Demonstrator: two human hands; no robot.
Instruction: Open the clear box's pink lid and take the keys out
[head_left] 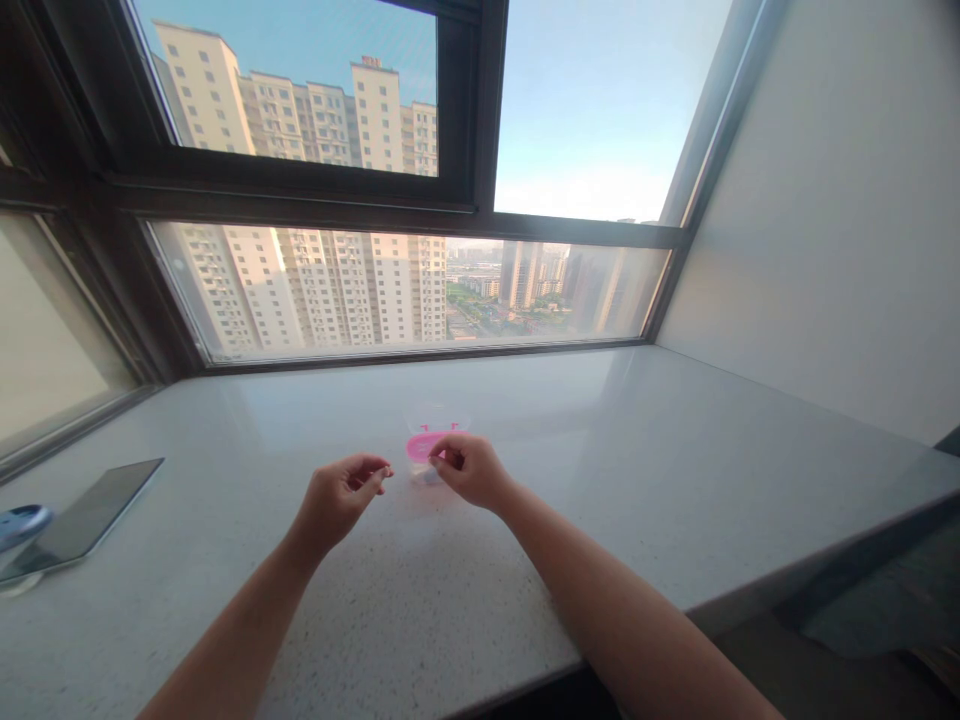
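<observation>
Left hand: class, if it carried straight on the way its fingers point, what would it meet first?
Probably the right hand, facing the left hand across a small gap beside the pink object; depth is unclear.

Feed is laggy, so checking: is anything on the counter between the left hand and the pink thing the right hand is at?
Nothing visible. Only bare counter lies between the left hand and the pink thing, which the right hand touches. The phone lies far left.

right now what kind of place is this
Probably a high-rise flat, at a window ledge. A wide stone sill runs under a big window looking out on tower blocks, and a phone lies at its left end.
</observation>
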